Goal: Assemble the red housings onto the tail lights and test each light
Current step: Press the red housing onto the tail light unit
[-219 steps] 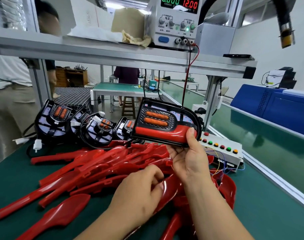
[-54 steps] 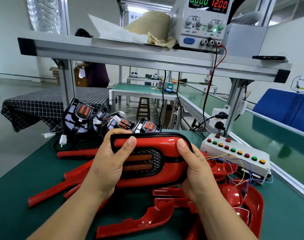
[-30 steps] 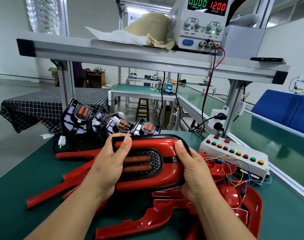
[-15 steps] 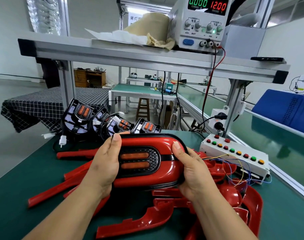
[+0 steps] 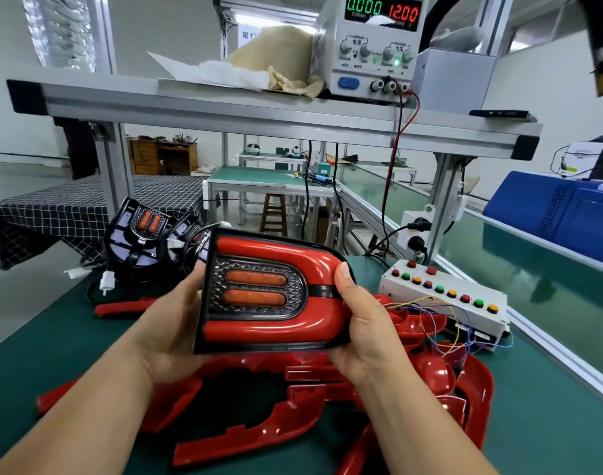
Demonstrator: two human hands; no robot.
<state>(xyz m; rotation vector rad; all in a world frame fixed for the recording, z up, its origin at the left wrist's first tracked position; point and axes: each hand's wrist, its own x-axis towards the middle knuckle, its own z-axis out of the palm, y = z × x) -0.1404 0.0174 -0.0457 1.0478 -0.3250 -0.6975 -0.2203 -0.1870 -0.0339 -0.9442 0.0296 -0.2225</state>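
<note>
I hold a tail light [image 5: 269, 293] upright in front of me, its U-shaped red housing fitted around a black centre with two orange bars. My left hand [image 5: 171, 323] grips its left edge from behind. My right hand [image 5: 365, 323] grips the rounded right end, thumb on the red housing. Loose red housings [image 5: 258, 430] lie piled on the green mat below. Bare black tail lights [image 5: 142, 231] with white connectors stand at the back left.
A white test box [image 5: 444, 296] with coloured buttons and loose thin wires sits at the right. A power supply [image 5: 375, 46] reading 0.000 and 12.00 stands on the aluminium shelf above. A glass-sided conveyor [image 5: 533, 279] runs along the right.
I have lifted the assembled tail light and tilted its face towards me. My left thumb slid off the front onto the left edge. The camera view shifted slightly.
</note>
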